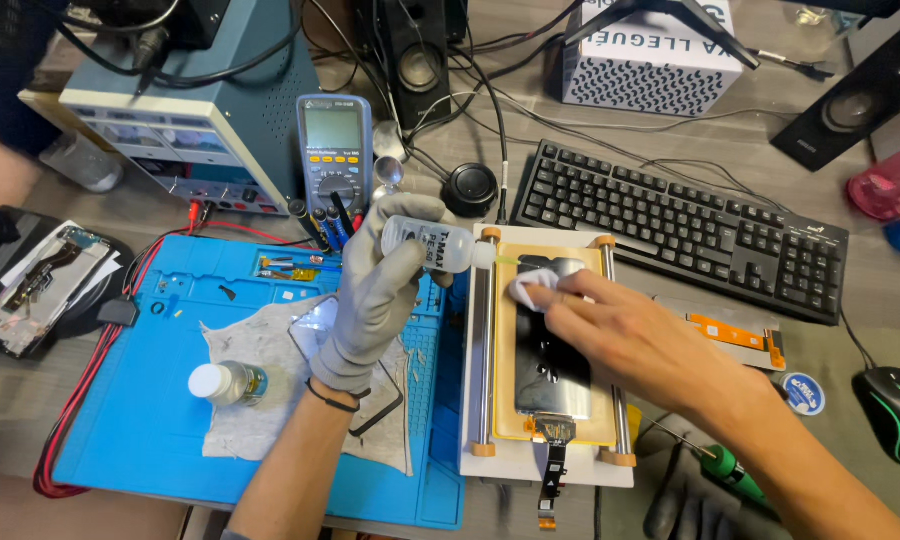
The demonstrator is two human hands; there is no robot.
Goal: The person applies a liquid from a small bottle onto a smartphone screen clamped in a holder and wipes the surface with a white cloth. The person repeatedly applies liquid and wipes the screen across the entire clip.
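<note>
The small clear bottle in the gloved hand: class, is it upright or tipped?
Tipped. The small clear bottle lies almost level in the gloved left hand, its nozzle pointing toward the phone screen, where the bare right hand presses a white wipe.

Gloved left hand (375,290) holds bottle (432,245); right hand (610,335) presses wipe (532,292).

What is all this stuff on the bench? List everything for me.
Small clear squeeze bottle: one, white-capped, in gloved left hand.
White wipe: one, under right fingers, on screen.
Dark phone screen panel: one, on yellow pad of plate.
Metal heating plate: one, silver, centre.
Blue work mat: one, left.
Grey stained cloth: one, on mat.
White-capped bottle: one, lying on cloth.
Multimeter: one, blue-grey, behind mat.
Keyboard: one, black, right.
Mouse: one, black, far right.
Left hand: grey glove.
Right hand: bare.
</note>
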